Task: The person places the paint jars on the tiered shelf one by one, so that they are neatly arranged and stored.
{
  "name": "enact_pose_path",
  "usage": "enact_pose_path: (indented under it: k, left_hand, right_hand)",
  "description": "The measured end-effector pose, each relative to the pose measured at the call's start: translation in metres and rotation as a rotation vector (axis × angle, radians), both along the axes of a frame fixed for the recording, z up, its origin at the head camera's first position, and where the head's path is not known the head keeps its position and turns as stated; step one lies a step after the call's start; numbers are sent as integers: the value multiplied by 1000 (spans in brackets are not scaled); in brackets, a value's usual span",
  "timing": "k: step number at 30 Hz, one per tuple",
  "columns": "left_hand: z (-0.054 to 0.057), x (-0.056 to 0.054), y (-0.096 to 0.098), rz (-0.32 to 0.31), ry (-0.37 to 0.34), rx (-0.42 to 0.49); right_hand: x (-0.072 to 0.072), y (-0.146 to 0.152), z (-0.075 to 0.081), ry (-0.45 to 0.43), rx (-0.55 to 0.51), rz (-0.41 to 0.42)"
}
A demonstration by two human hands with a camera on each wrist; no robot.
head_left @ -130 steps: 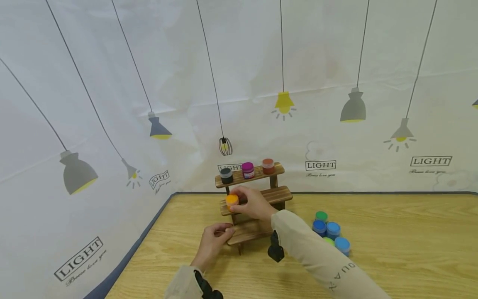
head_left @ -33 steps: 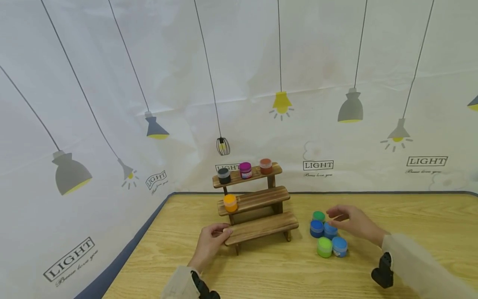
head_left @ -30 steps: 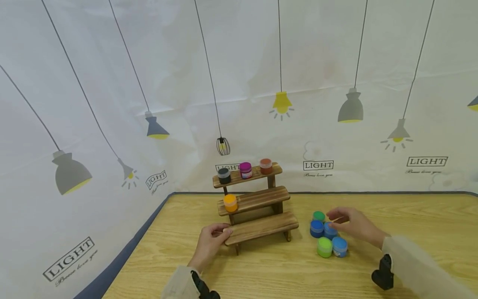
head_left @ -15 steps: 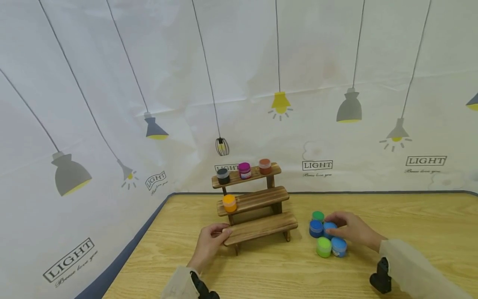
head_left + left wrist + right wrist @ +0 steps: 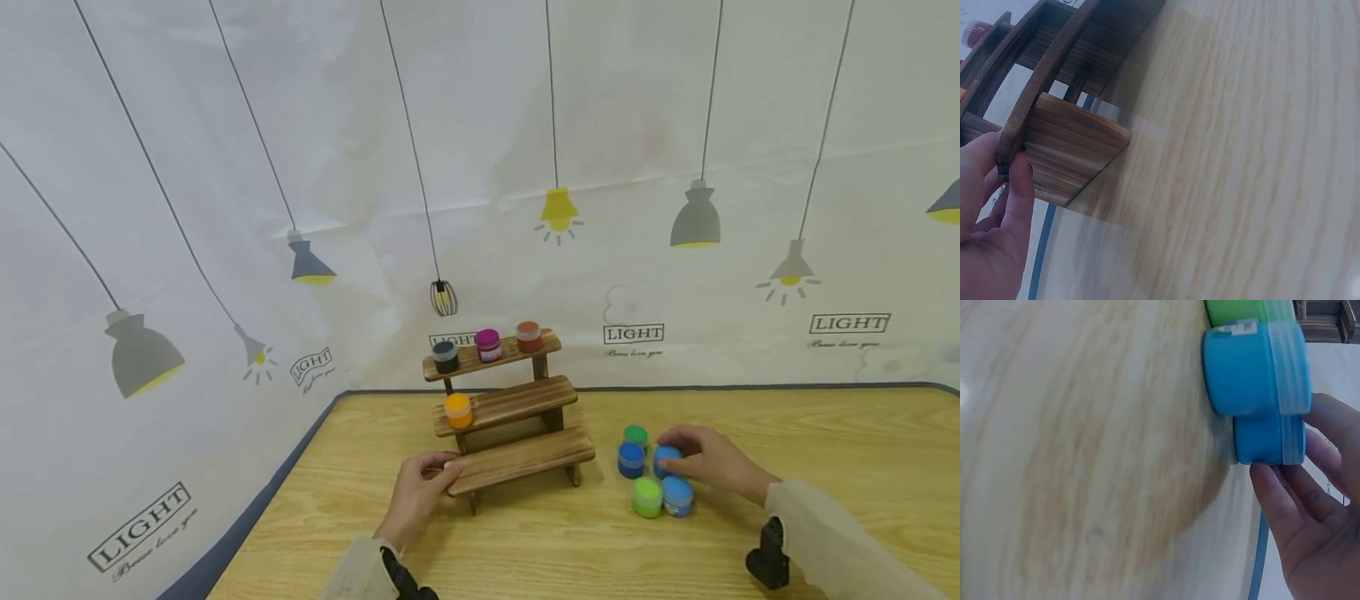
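Observation:
My left hand (image 5: pixel 417 492) pinches the left end of the lowest board of a three-tier wooden display rack (image 5: pixel 517 460); in the left wrist view its fingers (image 5: pixel 1019 194) and thumb lie on either side of the board. With fingers and thumb my right hand (image 5: pixel 712 460) grips a blue paint jar (image 5: pixel 665 460), low at the table. Near that jar stand a dark blue jar (image 5: pixel 631 460), a green jar (image 5: pixel 635 437), a lime green jar (image 5: pixel 647 497) and a light blue jar (image 5: pixel 677 497). In the right wrist view, the light blue jar (image 5: pixel 1241 369) partly hides the gripped one (image 5: pixel 1263 440).
The top board carries a black jar (image 5: pixel 446 357), a magenta jar (image 5: pixel 488 345) and a red-brown jar (image 5: pixel 528 337). An orange jar (image 5: pixel 458 411) sits at the middle board's left end. Behind the wooden table (image 5: pixel 540 550) rises a wall covering (image 5: pixel 480 167) printed with lamps.
My right hand went from the orange jar, left on the middle board, to the jars at right. It has closed on the blue jar, now slightly apart from the dark blue one. My left hand stays put.

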State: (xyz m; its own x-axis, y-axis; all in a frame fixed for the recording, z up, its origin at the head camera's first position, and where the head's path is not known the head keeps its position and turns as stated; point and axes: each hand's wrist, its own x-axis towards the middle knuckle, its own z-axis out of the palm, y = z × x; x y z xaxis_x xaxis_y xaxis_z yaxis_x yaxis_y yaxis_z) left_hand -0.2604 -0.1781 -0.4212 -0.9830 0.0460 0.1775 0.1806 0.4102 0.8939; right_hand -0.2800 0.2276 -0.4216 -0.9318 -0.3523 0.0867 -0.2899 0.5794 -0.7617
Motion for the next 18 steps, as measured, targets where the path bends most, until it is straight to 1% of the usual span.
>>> enact_pose_path:
  k: [6, 10, 18]
  left_hand:
    - [-1, -1, 0, 9, 0, 0]
    - [0, -1, 0, 6, -5, 5]
    - [3, 1, 0, -8, -28, 7]
  right_hand:
    - [0, 10, -1, 19, 33, -42]
    - [-1, 16, -3, 34, 34, -64]
    - [0, 22, -2, 42, 41, -62]
